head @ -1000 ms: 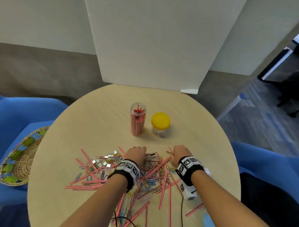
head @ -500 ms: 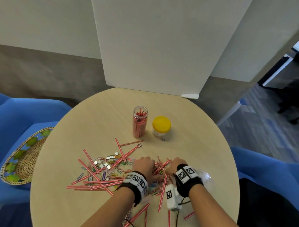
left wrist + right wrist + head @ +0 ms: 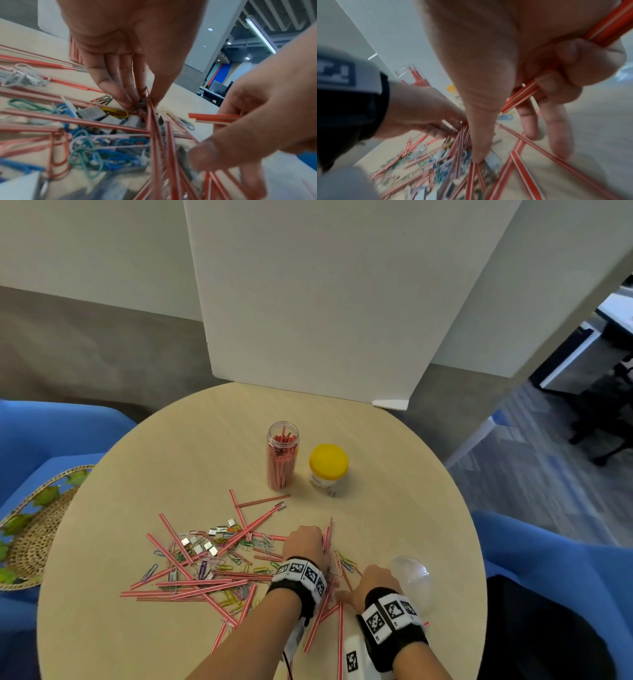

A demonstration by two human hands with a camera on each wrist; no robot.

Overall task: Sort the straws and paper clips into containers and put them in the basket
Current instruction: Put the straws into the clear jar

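Note:
Red-and-white striped straws (image 3: 205, 587) and coloured paper clips (image 3: 239, 542) lie mixed in a pile on the near half of the round table (image 3: 191, 460). My left hand (image 3: 305, 542) reaches into the pile's right side; its fingertips (image 3: 126, 100) pinch a bundle of straws (image 3: 150, 121). Just to its right and nearer me, my right hand (image 3: 375, 578) grips a few straws (image 3: 527, 88) in its curled fingers, its thumb (image 3: 477, 148) pressing down on the pile. An open clear jar (image 3: 282, 460) partly filled with straws stands behind, beside a yellow-lidded jar (image 3: 329, 469).
A woven basket (image 3: 34, 535) sits on the blue seat off the table's left edge. A clear domed lid (image 3: 411, 577) lies on the table right of my right hand. A white board (image 3: 308, 302) stands at the far edge. Blue seating also flanks the right.
Both hands have drawn back from the far edge of the pile towards me, the right hand furthest. Several straws now lie spread out near the straw jar.

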